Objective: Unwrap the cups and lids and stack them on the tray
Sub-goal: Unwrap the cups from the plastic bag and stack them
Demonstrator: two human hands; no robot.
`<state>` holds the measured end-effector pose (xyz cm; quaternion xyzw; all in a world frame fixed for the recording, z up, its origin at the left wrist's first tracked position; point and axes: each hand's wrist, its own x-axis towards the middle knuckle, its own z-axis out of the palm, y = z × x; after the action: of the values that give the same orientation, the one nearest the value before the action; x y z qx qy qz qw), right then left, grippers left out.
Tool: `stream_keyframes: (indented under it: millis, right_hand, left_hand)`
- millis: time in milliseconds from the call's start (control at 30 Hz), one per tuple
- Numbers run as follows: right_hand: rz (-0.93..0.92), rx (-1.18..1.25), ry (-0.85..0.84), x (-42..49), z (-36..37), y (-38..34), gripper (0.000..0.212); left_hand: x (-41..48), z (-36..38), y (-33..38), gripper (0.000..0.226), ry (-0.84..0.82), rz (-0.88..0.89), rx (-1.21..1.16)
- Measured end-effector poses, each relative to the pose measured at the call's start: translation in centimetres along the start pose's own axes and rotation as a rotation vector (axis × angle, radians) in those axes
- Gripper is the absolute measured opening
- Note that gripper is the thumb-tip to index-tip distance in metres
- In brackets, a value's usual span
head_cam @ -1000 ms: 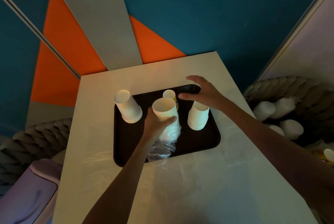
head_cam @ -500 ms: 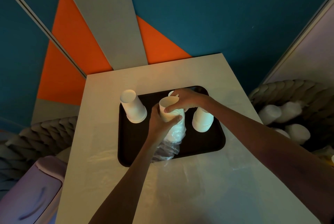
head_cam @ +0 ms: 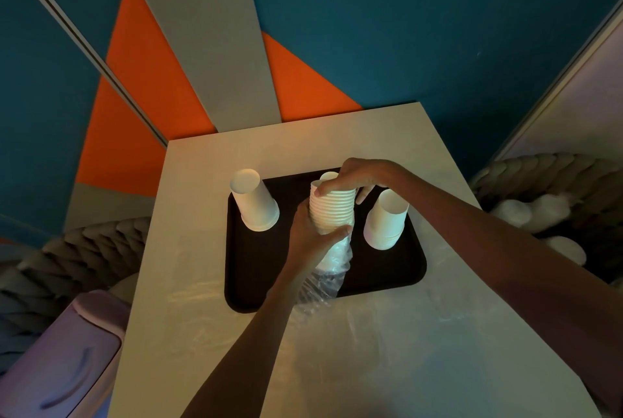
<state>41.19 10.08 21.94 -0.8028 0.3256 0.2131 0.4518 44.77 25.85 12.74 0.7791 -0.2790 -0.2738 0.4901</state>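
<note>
A black tray [head_cam: 387, 277] lies on the light table. Over its middle, my left hand [head_cam: 308, 235] grips a stack of white paper cups [head_cam: 332, 212] where its clear plastic wrap [head_cam: 325, 277] begins; the wrap hangs crumpled below. My right hand [head_cam: 357, 176] grips the top of that same stack from above. An upside-down cup stack [head_cam: 254, 203] stands on the tray's left part. Another cup stack [head_cam: 386, 220] stands on its right part. A small cup [head_cam: 328, 176] shows behind my right hand's fingers.
The table [head_cam: 387, 350] has bare room in front of the tray. A braided basket [head_cam: 556, 188] at the right holds more wrapped white items. Another braided basket [head_cam: 67, 259] and a lilac bin [head_cam: 57, 360] sit at the left.
My right hand came from the tray's far edge to the top of the held stack and took hold. More bare cups now stand above the wrap than before.
</note>
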Motion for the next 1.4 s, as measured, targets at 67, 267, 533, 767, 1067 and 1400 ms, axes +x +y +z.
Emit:
stream_keyframes:
  millis: [67,267,533,767,1067,1400]
  right_hand:
    - [0.001,-0.017,-0.012,0.1,-0.2,-0.2,0.053]
    - [0.005,-0.085,-0.026,0.3,-0.3,-0.9,0.059]
    - [0.018,-0.144,0.011,0.1,-1.0,-1.1,0.054]
    - [-0.001,-0.093,0.09,-0.1,-1.8,-0.4,0.055]
    - [-0.024,-0.054,0.095,-0.6,-2.1,-0.2,0.053]
    - [-0.02,-0.099,-0.014,-1.5,-2.0,-1.1,0.04]
  left_hand:
    - [0.1,0.0,0.2,0.088,-0.004,-0.012,-0.005]
    - [-0.2,-0.1,0.9,0.089,-0.025,-0.036,-0.066]
    - [-0.4,-0.4,1.7,0.085,-0.046,-0.059,-0.015]
    - [-0.7,-0.1,1.9,0.086,-0.058,-0.067,-0.022]
    - [-0.9,-0.2,2.0,0.088,-0.063,-0.066,-0.007]
    - [-0.9,-0.4,2.0,0.087,-0.078,-0.062,0.023]
